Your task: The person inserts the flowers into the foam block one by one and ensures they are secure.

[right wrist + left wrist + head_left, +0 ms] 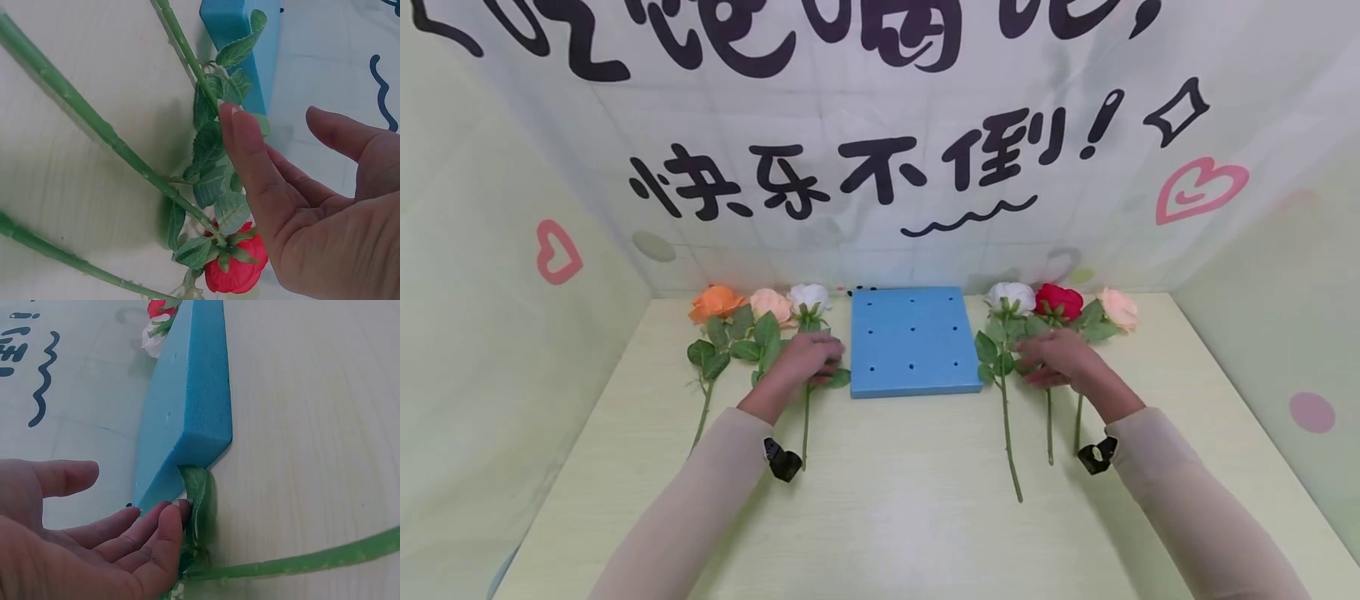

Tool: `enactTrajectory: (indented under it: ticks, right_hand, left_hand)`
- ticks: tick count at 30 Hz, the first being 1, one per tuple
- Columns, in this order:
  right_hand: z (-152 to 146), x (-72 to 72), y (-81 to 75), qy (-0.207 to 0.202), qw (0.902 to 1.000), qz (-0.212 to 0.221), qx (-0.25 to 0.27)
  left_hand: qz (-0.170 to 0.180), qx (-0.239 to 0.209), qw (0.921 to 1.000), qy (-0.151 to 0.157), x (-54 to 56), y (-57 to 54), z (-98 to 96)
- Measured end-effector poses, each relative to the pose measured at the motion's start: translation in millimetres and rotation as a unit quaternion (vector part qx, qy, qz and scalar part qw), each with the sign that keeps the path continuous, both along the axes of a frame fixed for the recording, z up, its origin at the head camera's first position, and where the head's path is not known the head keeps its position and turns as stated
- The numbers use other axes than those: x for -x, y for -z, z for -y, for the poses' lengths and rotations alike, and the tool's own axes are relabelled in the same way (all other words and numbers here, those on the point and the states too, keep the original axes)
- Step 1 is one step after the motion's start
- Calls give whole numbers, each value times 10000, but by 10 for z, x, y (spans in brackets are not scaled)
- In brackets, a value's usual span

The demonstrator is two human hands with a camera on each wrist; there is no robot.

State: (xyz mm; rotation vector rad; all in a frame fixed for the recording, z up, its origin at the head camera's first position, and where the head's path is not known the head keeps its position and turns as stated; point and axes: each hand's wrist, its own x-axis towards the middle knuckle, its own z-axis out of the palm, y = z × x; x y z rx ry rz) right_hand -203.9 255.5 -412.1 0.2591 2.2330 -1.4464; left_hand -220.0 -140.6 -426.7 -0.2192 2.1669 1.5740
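My left hand (pixel 803 360) is over the leaves of a white rose (pixel 809 298), left of a blue foam block (pixel 917 342) with rows of small holes. In the left wrist view its fingers bend loosely, thumb apart, with fingertips right at a green leaf (pixel 195 494). Over the leaves of a red rose (pixel 1060 300) hovers my right hand (pixel 1062 360). The right wrist view shows its thumb spread and nothing gripped, with fingertips overlapping the leaves beside the red rose (pixel 234 269). Another white rose (pixel 1011 297) lies between the block and my right hand.
An orange rose (pixel 717 302) and a pink rose (pixel 772 306) lie at the left on the pale table (pixel 895 492). A light pink rose (pixel 1118 309) lies at the far right. Printed fabric walls (pixel 865 242) stand behind and at both sides.
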Motion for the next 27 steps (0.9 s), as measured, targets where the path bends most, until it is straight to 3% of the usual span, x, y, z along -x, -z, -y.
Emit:
enactTrajectory:
  ticks: [11,27]
  right_hand:
    - [127,21,137,-35,9998,157,101]
    - [224,60,299,146,9997,141,122]
  left_hand:
    - [519,-339,9975,-347,16,41,-40]
    - [826,-93,9945,-641,130,117,-181]
